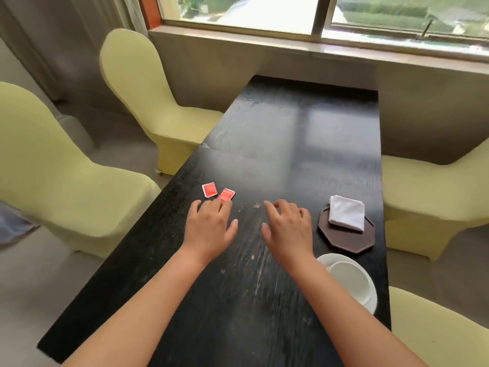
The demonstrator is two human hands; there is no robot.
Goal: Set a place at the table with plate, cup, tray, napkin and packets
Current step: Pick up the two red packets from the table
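Note:
Two red packets lie on the black table point(264, 160): one point(209, 189) flat near the left edge, the other point(227, 194) just right of it. My left hand point(210, 223) hovers palm down with its fingertips touching the second packet, fingers apart. My right hand point(287, 226) is spread over bare table, holding nothing. At the right, a folded white napkin point(346, 212) rests on a dark octagonal tray point(344, 241). Nearer to me, a white cup point(349, 280) stands on a white plate point(371, 300), partly hidden by my right forearm.
Pale yellow covered chairs stand along both sides of the table: two on the left point(143, 102) point(53, 176), two on the right point(434, 192) point(439, 329). The table's far end abuts a wall below a window point(317, 14).

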